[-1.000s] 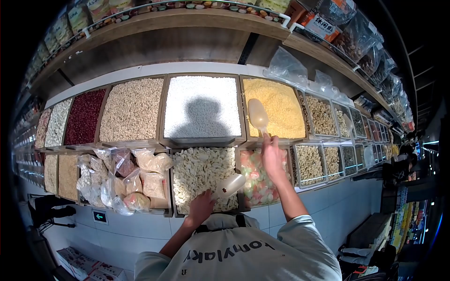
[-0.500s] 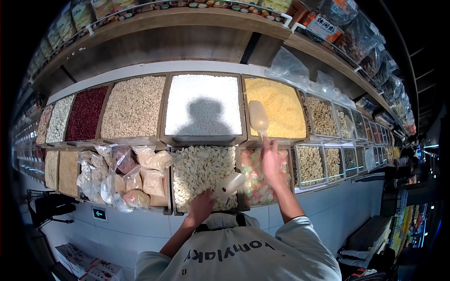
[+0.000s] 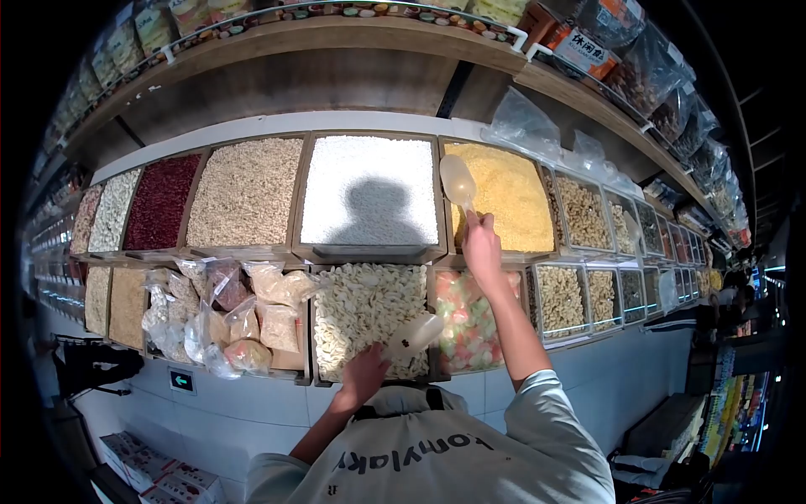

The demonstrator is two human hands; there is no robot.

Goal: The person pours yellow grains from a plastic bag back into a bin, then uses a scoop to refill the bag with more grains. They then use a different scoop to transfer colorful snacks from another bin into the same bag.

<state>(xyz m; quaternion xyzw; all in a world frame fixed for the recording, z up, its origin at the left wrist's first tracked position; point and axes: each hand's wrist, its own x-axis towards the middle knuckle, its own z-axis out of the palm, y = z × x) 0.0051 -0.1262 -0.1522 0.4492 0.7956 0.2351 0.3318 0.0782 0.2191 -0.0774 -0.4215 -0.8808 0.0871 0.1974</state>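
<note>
My right hand [image 3: 481, 245] is closed around the handle of a pale plastic scoop [image 3: 457, 180]. That scoop lies over the left part of the bin of yellow grain [image 3: 512, 189], its bowl pointing away from me. Lower down, my left hand [image 3: 364, 375] is closed on the handle end of a second translucent scoop [image 3: 416, 333], which has a dark mark on it. This scoop rests across the right side of the bin of flat whitish pieces [image 3: 357, 307]. Below my right forearm is a bin of pink, green and white pieces [image 3: 463, 315].
Left of the yellow grain are bins of white grain [image 3: 336, 172], beige grain [image 3: 245, 189] and dark red beans [image 3: 164, 200]. Filled plastic bags [image 3: 231, 311] pile up at front left. Nut bins [image 3: 583, 206] continue rightward. A wooden shelf [image 3: 336, 35] spans above; a clear bag [image 3: 522, 122] lies behind.
My right hand has moved away from me with its scoop, farther up over the yellow grain toward the bin's back left corner. My left hand and its scoop have barely moved.
</note>
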